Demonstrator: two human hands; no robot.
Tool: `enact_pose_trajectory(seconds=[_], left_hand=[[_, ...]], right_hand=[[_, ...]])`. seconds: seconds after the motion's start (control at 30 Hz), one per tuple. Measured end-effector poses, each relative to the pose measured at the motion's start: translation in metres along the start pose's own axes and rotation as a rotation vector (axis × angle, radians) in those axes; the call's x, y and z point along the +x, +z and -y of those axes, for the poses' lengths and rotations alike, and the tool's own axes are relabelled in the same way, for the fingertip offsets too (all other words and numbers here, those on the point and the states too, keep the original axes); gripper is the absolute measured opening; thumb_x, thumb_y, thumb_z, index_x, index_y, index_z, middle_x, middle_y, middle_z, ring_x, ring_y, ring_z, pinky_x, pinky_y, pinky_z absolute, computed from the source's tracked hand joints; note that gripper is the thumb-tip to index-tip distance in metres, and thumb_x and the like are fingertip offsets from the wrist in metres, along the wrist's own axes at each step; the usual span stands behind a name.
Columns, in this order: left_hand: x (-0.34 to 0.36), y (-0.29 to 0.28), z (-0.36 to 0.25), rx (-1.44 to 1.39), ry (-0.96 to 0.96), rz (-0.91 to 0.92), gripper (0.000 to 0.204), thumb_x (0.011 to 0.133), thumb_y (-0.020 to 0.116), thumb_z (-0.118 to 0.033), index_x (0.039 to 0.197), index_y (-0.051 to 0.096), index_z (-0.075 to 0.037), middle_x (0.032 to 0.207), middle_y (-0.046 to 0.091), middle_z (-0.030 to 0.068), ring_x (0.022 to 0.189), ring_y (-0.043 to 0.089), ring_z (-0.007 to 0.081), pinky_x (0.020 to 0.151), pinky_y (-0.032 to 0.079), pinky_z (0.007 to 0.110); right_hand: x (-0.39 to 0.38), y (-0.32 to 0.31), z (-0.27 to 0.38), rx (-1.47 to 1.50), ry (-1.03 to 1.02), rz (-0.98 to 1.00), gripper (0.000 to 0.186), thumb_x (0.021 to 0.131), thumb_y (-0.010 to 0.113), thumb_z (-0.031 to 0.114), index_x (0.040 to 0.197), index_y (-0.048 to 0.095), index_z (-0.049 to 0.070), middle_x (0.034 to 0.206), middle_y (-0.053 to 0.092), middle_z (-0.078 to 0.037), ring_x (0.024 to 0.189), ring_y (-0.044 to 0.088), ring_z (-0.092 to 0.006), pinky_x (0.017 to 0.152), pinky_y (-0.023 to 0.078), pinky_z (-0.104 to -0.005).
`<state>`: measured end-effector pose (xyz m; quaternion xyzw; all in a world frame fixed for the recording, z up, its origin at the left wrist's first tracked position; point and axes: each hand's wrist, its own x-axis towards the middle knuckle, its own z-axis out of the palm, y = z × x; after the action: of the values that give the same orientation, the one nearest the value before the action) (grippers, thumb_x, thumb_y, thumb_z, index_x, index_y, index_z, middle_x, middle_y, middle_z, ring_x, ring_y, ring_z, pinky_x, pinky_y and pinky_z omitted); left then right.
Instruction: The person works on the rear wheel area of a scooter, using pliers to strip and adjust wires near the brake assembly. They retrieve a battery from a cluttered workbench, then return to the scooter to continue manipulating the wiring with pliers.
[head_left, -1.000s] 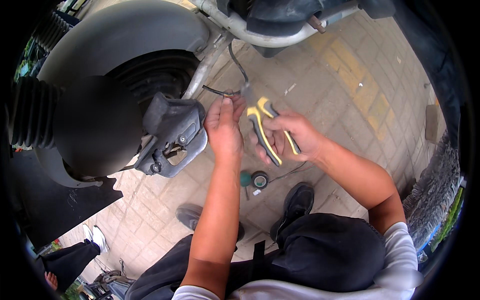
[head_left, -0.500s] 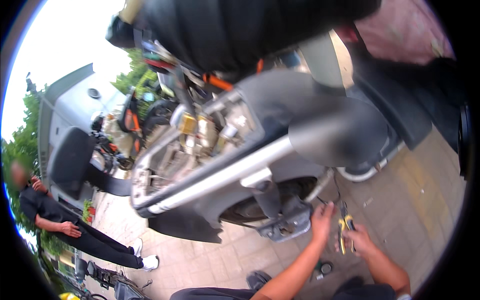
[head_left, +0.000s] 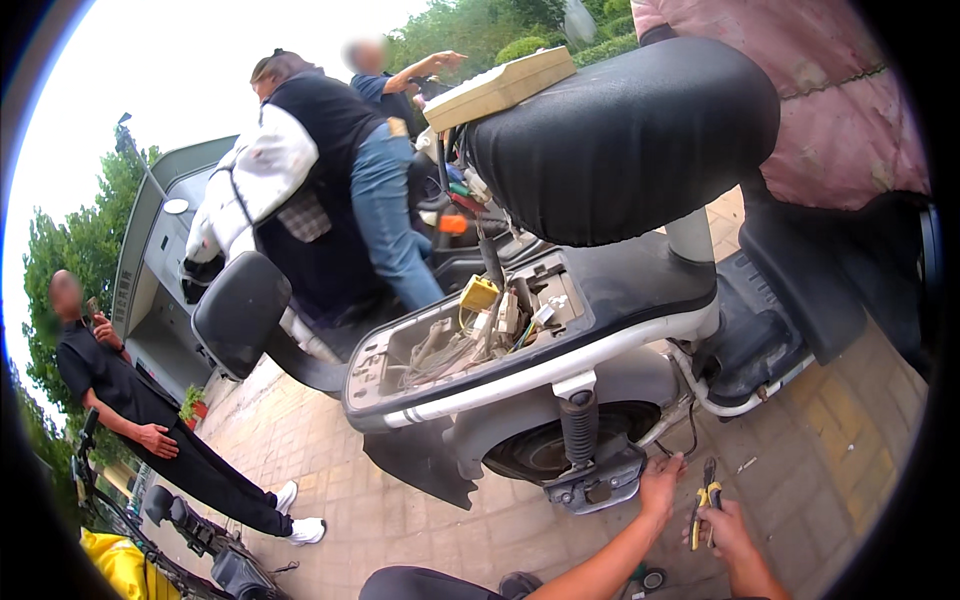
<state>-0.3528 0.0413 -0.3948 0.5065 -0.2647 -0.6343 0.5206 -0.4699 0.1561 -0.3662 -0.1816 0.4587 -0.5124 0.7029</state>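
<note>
My left hand (head_left: 660, 482) is closed, its fingertips pinching a thin black cable (head_left: 694, 428) that hangs down beside the rear wheel (head_left: 535, 450) of a grey electric scooter (head_left: 560, 362). In my right hand (head_left: 726, 530) is a pair of pliers (head_left: 711, 494) with yellow and black handles. Their dark jaws point up, a little to the right of my left hand and apart from it. A shock absorber (head_left: 579, 430) and a metal bracket (head_left: 603, 490) sit just left of my left hand.
Above the wheel, the scooter's open compartment shows wires and a yellow connector (head_left: 478, 293). A beige box (head_left: 500, 88) rests on the raised black seat (head_left: 625, 140). Several people stand around, one in pink (head_left: 840, 110) at right. A small wheeled item (head_left: 653, 579) lies below my hands.
My view has shifted, so the scooter and both hands sit lower and people behind it show. The left hand stays at the cable; the right keeps the pliers.
</note>
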Motion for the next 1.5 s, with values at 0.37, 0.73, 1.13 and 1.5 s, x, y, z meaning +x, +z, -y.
enact_pose_trajectory(seconds=[0.37,0.73,1.13,1.5], left_hand=[[0.004,0.0,0.002,0.068,0.034,-0.053,0.022,0.087,0.066,-0.02,0.087,0.057,0.0,0.081,0.065,0.0099,0.074,0.064,0.0166,0.072,0.052,0.03],[0.012,-0.017,-0.021,0.097,0.146,0.014,0.015,0.094,0.055,-0.018,0.091,0.054,-0.003,0.08,0.06,0.0074,0.069,0.058,0.015,0.066,0.052,0.03],[-0.008,-0.095,0.026,0.805,0.029,0.35,0.016,0.086,0.062,-0.017,0.08,0.059,-0.003,0.08,0.059,0.0059,0.07,0.055,0.0162,0.067,0.048,0.032],[-0.085,-0.058,0.118,1.31,0.229,0.916,0.022,0.076,0.067,-0.016,0.089,0.061,0.001,0.09,0.061,0.0193,0.086,0.059,0.0374,0.075,0.049,0.044]], right_hand=[[-0.001,0.006,-0.004,0.001,-0.021,-0.008,0.005,0.086,0.053,0.005,0.086,0.053,0.0,0.068,0.059,-0.011,0.058,0.064,-0.0251,0.05,0.054,-0.0373],[-0.014,-0.008,-0.01,-0.141,0.088,-0.209,0.016,0.087,0.059,0.014,0.09,0.054,0.0,0.075,0.058,-0.006,0.067,0.063,-0.0178,0.059,0.055,-0.0314],[-0.011,-0.083,-0.027,-0.6,-0.062,-0.68,0.028,0.087,0.059,0.026,0.074,0.055,0.002,0.062,0.056,-0.004,0.055,0.051,-0.012,0.052,0.041,-0.0309],[-0.05,-0.13,-0.022,-1.39,0.29,-0.663,0.021,0.078,0.059,0.016,0.085,0.062,-0.004,0.084,0.062,-0.02,0.079,0.061,-0.0345,0.073,0.049,-0.0408]])
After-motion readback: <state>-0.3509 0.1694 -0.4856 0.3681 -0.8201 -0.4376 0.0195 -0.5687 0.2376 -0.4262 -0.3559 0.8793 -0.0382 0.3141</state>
